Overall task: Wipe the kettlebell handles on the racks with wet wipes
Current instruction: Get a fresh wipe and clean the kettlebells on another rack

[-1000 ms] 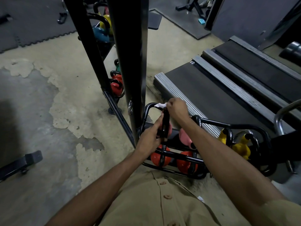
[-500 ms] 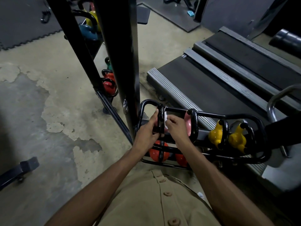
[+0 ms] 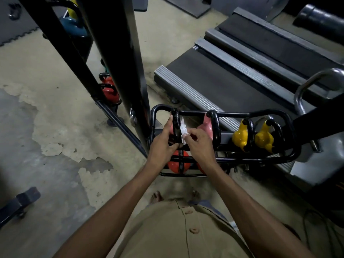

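A low black rack (image 3: 290, 127) holds pink, yellow and orange kettlebells. My left hand (image 3: 162, 146) grips the black handle (image 3: 175, 118) of the leftmost pink kettlebell, its forefinger lying along the handle's left side. My right hand (image 3: 199, 140) pinches a crumpled white wet wipe (image 3: 183, 130) against the right side of that handle. A second pink kettlebell (image 3: 206, 127) stands just to the right, then two yellow kettlebells (image 3: 240, 135). Orange kettlebells (image 3: 177, 162) sit on the shelf below my hands.
A thick black upright post (image 3: 119, 58) stands just left of the rack, with red kettlebells (image 3: 111, 93) behind it. A treadmill deck (image 3: 223, 75) lies beyond the rack, with a chrome rail (image 3: 305, 86) at right. Bare concrete floor (image 3: 37, 146) spreads to the left.
My right hand with the wipe slid from the top of the handle down its right side. My left hand kept its grip on the handle. The view tilted further down.
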`<state>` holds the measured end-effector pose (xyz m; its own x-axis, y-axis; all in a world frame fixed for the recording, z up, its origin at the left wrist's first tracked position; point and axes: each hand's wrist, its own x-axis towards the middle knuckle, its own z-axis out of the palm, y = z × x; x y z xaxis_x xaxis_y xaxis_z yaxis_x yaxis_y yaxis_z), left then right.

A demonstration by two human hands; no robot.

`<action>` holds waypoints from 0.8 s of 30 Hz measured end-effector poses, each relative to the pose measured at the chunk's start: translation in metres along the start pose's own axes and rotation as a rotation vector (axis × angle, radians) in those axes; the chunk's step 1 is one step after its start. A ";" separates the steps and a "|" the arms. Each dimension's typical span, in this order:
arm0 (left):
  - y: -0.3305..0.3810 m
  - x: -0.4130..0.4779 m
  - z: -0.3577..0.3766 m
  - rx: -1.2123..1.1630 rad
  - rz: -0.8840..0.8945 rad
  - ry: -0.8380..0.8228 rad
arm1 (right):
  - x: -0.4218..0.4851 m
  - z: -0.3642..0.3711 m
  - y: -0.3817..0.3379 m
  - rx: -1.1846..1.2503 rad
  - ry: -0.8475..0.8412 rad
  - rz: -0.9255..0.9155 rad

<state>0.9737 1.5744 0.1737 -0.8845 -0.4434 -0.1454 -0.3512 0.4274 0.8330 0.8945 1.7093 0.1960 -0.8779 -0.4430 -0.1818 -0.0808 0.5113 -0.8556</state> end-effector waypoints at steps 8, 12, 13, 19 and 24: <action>0.033 -0.014 0.001 0.233 0.216 0.239 | -0.012 -0.065 -0.031 0.152 0.022 -0.149; 0.068 -0.007 0.025 0.239 0.307 0.186 | 0.034 -0.114 -0.035 -0.037 0.161 -0.313; 0.074 -0.004 0.035 0.221 0.310 0.144 | 0.050 -0.125 -0.032 -0.116 0.177 -0.325; 0.098 0.009 0.091 0.352 0.286 -0.078 | 0.115 -0.157 0.007 -0.425 0.013 -0.234; 0.095 0.008 0.102 0.477 0.282 -0.079 | 0.131 -0.138 0.011 -0.405 -0.253 -0.233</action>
<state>0.9022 1.6914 0.1970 -0.9782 -0.2074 -0.0064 -0.1811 0.8382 0.5145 0.7135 1.7586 0.2301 -0.6774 -0.7173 -0.1630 -0.4804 0.5992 -0.6405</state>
